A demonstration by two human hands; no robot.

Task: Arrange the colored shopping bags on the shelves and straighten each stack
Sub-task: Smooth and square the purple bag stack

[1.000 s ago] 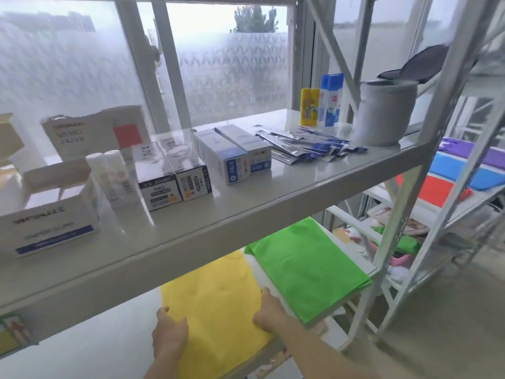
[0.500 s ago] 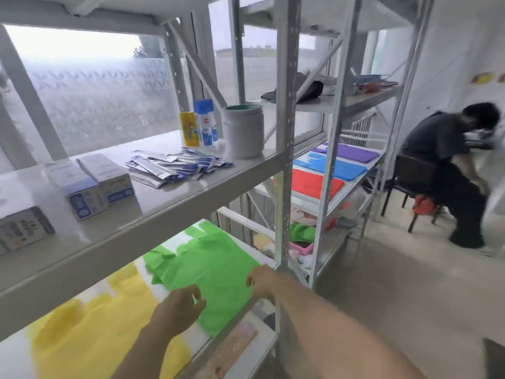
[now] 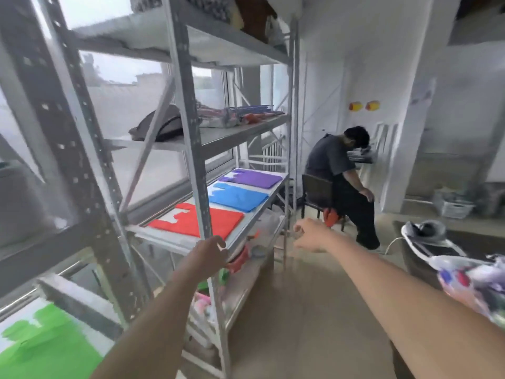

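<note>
Hands (image 3: 207, 253) (image 3: 308, 236) hover empty, fingers loosely curled, near the red bags (image 3: 196, 218): thin, limp sheets likely best squared by their edges.

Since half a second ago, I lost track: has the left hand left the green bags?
Yes. The left hand is off the green bags, now right of them, by the red bags' shelf edge.

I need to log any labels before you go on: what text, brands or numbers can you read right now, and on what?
None can be read in the head view.
Packets on the upper shelf: print too blurred to read.
Two yellow and red signs on the wall: too small to read.
Red stack, blue stack, purple stack, green stack: no print visible.
</note>
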